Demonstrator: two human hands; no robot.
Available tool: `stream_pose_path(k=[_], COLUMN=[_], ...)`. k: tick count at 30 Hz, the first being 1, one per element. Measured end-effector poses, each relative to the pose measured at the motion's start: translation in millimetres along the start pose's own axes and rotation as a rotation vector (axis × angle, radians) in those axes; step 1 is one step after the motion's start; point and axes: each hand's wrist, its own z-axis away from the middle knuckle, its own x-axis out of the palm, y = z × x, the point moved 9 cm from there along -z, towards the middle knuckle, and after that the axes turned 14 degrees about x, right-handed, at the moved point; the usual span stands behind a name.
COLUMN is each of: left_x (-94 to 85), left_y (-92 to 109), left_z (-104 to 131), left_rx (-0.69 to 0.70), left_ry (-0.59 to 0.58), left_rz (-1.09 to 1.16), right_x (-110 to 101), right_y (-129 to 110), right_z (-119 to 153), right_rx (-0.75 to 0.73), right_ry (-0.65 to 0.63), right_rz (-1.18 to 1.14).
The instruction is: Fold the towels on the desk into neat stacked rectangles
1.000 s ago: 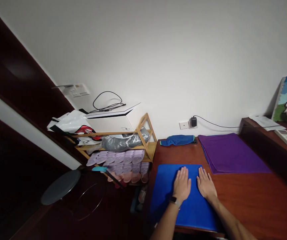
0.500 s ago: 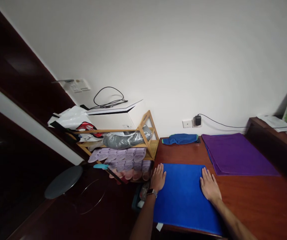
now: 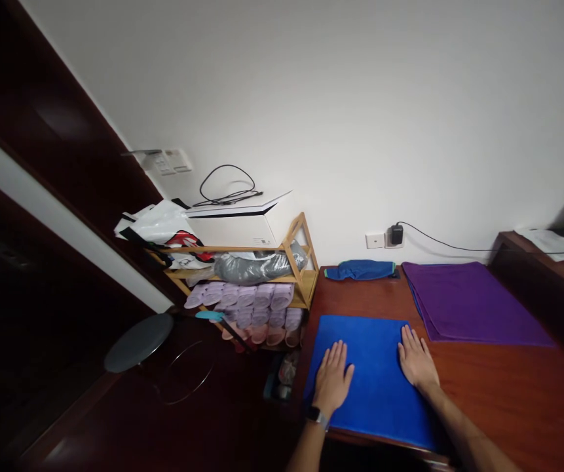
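Note:
A folded blue cloth lies flat on the reddish-brown wooden table, reaching its front edge. My left hand, with a watch on the wrist, rests palm down on the left part of the cloth, fingers stretched out. On the cloth's right edge, my right hand lies flat with its fingers extended. Neither hand grips anything. Behind and to the right is a folded purple cloth, with a blue layer showing at its left side.
A blue sleeve-like cloth lies by the wall, below a plugged-in black adapter with a cable. Left of the table stands a wooden rack holding lilac slippers and a white box. A round stool stands farther left.
My left hand has moved right, from the blue cloth's left edge onto its surface. My right hand stays at the right edge. The view has shifted slightly left.

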Motion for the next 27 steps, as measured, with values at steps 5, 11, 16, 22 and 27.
stream_pose_path(k=[5,11,16,22,27], left_x=[-5.7,-5.2,-16.2,-53.5,-47.0], left_y=[-78,-78,-74,-60,-27], left_z=[66,70,64,74,123], left_rx=[-0.199,-0.222,-0.226,-0.198,-0.085], left_ry=[0.017,0.015,0.074,0.265,0.236], left_rz=[-0.082,-0.099,-0.088,-0.1,-0.079], right_x=[3,-20,-37,-10,-13], right_y=[0,-7,0,26,48], right_z=[0,7,70,192,226], right_rx=[0.006,0.037,-0.015,-0.266,-0.512], right_ry=[0.003,-0.055,0.065,0.172,0.296], right_rz=[0.014,0.033,-0.032,-0.167,-0.187])
